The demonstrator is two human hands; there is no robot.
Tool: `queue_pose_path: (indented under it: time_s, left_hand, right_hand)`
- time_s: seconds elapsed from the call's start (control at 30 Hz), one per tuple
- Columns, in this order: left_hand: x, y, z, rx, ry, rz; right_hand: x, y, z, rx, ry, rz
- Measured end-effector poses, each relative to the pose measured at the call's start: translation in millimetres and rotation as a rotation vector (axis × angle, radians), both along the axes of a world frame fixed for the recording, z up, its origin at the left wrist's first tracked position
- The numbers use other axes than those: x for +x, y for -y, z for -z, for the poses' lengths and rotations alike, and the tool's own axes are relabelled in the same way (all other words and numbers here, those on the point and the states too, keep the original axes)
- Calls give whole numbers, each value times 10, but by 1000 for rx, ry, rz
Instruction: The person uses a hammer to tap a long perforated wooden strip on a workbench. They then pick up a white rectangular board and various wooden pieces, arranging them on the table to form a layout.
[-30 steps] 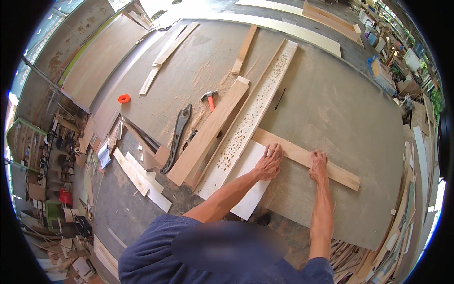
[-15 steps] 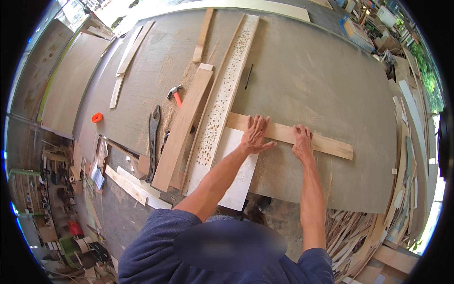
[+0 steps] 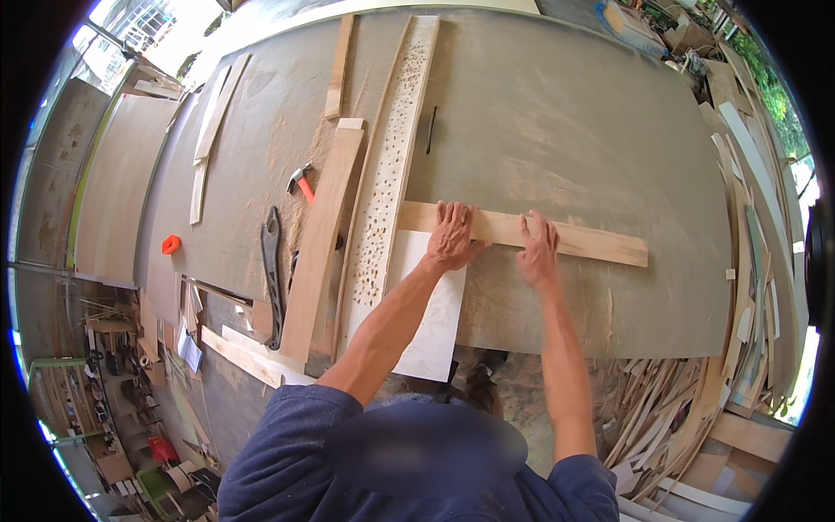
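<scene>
A pale wooden board (image 3: 600, 244) lies crosswise on the table, its left end at the edge of a long white strip covered in small holes (image 3: 387, 174). My left hand (image 3: 451, 237) rests over the board near that end, fingertips at the far edge and thumb out along the near edge. Farther right, my right hand (image 3: 539, 248) bends its fingers over the same board. The underside of both hands is hidden. Beneath my left forearm lies a white panel (image 3: 426, 335), partly covered. A thin dark rod (image 3: 431, 130) lies beyond the board.
Left of the strip are a wide wooden plank (image 3: 323, 252), a claw hammer (image 3: 302, 184), a long dark tool (image 3: 271, 278) and an orange object (image 3: 170, 244). Sawdust is scattered around the hammer. Scrap strips (image 3: 670, 404) pile up past the table's right and near edges.
The whole view has shifted and turned slightly. My right hand has slid a little left along the board and its fingers have straightened somewhat. My left hand keeps its place on the board.
</scene>
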State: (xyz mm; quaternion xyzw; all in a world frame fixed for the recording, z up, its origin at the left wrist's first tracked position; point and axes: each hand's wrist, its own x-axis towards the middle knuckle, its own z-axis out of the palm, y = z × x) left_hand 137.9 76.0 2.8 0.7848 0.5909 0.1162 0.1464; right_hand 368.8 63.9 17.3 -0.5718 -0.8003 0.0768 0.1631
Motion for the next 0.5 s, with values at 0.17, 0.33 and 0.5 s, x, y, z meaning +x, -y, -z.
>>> queue_pose_path:
  time_s: [0.17,0.33,0.5]
  left_hand:
    - [-1,-12,-25,-36,-19,29]
    - [41,-20,-2,1,-85,55]
    - [67,-44,-80,-89,-151,73]
  right_hand:
    - [-485,1432,-63,-87,-260,-133]
    - [-771,2484,-290,-407,-206,-312]
    - [-980,2632,183,-203,-197,-276]
